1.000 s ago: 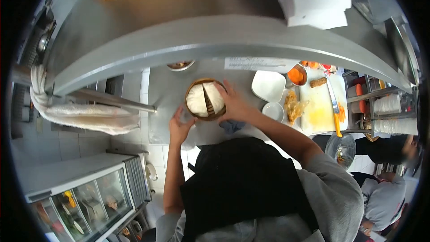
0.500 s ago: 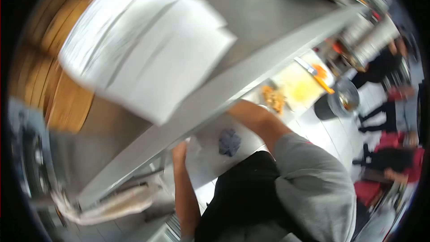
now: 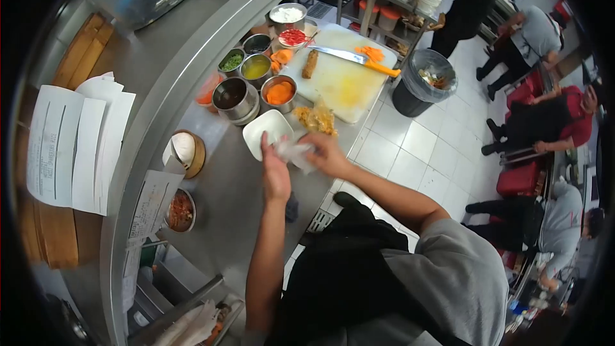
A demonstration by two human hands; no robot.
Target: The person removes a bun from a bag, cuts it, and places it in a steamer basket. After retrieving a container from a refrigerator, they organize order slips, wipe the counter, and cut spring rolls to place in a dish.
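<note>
Seemingly both hands (image 3: 277, 176) (image 3: 330, 154) on crumpled paper (image 3: 293, 152)

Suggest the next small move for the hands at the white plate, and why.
Probably draw the crumpled white wad across the white plate: the right hand pinches the wad at the plate's near edge, the left hand lies beside it, and the plate looks bare.

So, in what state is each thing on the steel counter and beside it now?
round bamboo steamer basket: uncovered, something white inside.
white square plate: flat, looks empty.
crumpled white paper: gripped by the right hand; left hand beside it, grip unclear.
orange-handled knife: lying flat on the white cutting board.
round steel containers: uncovered, filled.
black lined waste bin: open, waste inside.
</note>
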